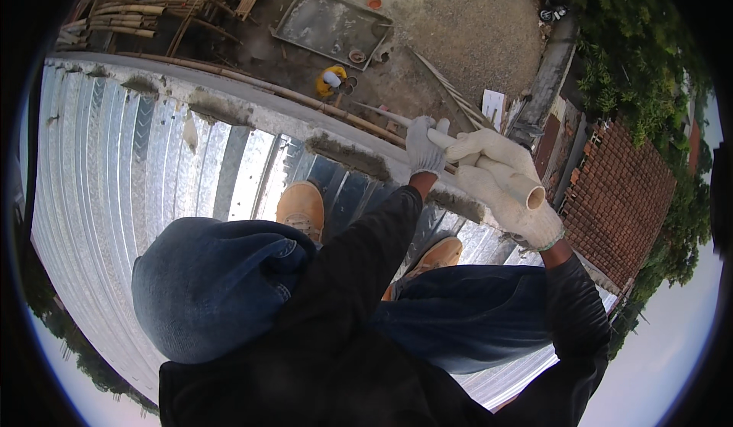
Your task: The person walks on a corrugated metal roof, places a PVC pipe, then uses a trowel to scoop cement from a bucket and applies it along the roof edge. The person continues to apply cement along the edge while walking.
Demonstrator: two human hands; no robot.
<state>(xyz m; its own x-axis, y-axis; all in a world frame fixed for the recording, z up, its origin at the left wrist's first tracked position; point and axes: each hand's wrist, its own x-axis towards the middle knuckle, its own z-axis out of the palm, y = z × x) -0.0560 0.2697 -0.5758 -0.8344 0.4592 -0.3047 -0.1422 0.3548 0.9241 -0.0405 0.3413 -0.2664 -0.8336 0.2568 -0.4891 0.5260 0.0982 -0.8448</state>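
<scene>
Pale pipe (pixel 522 186) — left hand (pixel 425 148) and right hand (pixel 509 201) both curl closed around it.

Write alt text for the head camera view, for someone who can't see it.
A person's gloved left hand and right hand grip a pale hollow pipe at a rough concrete wall edge. Their tan shoes rest on ribbed metal sheeting. Far below, someone in yellow is near a rectangular trough.
</scene>
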